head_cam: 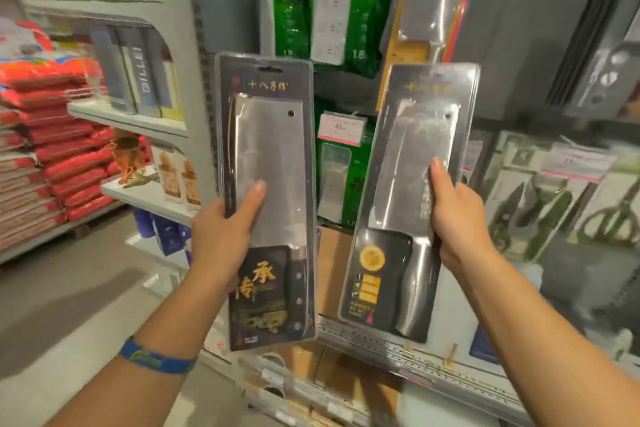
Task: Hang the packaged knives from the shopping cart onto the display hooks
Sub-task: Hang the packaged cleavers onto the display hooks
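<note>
I hold two packaged cleavers upright in front of the display wall. My left hand (pixel 221 236) grips the left cleaver package (pixel 268 149) at its left edge, thumb lying across the blade; its card is dark with gold characters and a hang slot at the top. My right hand (pixel 453 215) grips the right cleaver package (pixel 412 191) at its right edge, thumb on the blade; this package tilts slightly to the right. Another packaged knife (pixel 429 7) hangs on the wall above it. The shopping cart and the hooks themselves are not visible.
Green power-strip packages (pixel 322 0) hang behind the cleavers, with a price tag (pixel 341 128) below. Packaged scissors (pixel 540 208) hang at the right. A perforated shelf edge (pixel 398 347) runs below. Left are shelves (pixel 128 118) with boxes and stacked red bags (pixel 52 156).
</note>
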Action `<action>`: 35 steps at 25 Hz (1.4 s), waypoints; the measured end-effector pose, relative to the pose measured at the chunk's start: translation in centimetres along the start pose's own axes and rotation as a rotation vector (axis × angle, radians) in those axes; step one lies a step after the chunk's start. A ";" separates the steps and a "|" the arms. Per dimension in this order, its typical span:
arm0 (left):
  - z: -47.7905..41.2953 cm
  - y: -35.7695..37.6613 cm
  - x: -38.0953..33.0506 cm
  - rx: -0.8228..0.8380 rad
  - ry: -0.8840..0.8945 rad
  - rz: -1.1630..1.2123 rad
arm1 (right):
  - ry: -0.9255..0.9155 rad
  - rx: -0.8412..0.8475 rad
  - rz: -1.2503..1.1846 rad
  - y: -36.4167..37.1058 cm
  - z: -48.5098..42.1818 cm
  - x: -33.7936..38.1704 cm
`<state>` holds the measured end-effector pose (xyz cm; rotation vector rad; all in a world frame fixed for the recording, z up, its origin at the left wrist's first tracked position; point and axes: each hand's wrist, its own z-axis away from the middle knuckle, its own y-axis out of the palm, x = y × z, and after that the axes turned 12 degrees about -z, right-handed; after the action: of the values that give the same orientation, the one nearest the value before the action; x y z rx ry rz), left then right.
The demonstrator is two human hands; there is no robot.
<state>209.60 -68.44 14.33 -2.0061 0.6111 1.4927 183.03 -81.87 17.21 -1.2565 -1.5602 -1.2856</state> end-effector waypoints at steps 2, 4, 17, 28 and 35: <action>-2.1 2.8 -1.2 0.043 0.061 0.009 | -0.049 -0.029 -0.014 -0.7 -2.5 0.7; -3.9 5.1 -1.6 0.046 0.120 0.023 | -0.101 -0.074 0.007 -1.3 -5.0 1.3; -14.8 10.9 -13.2 0.141 0.336 0.069 | -0.414 -0.182 0.079 2.2 -12.8 9.4; -18.3 12.2 -20.5 0.188 0.478 0.235 | -0.751 -0.273 0.297 5.4 -16.1 20.3; -19.4 12.9 -21.7 0.188 0.514 0.247 | -0.689 -0.222 0.372 7.0 -17.9 18.1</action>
<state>208.92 -90.40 37.35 -2.2288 1.1977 0.9873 184.73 -95.17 39.99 -2.1770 -1.5320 -0.8345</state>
